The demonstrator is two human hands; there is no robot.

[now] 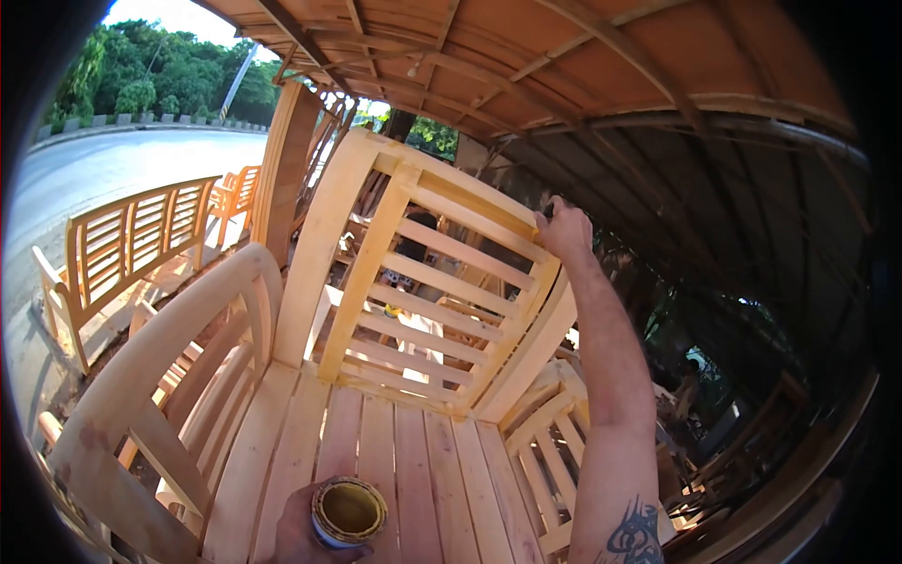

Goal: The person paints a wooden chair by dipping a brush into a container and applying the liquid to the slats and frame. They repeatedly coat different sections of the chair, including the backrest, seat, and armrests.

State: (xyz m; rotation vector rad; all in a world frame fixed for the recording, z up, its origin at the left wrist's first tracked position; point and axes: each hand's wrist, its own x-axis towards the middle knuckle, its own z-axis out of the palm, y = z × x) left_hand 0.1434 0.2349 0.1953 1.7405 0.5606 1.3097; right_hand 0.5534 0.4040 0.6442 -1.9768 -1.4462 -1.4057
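Near the bottom of the view my left hand (pixel 299 526) is wrapped around a small open can (pixel 349 512) of yellowish-brown liquid, its rim smeared. The can is above the slatted seat (pixel 376 442) of a pale wooden chair. My right arm reaches up to the top right corner of the slatted backrest (pixel 451 273). There my right hand (pixel 567 230) is closed against the top rail; a small dark bit shows at its fingers, too little to name. Parts of the backrest frame look yellower than the bare wood around them.
The chair's curved armrest (pixel 141 367) rises on the left, another slatted armrest (pixel 554 442) on the right. Outside stand a slatted bench (pixel 141 244) and orange chairs (pixel 235 202) beside a road (pixel 141 164). A person is partly visible behind the backrest slats. An orange roof hangs overhead.
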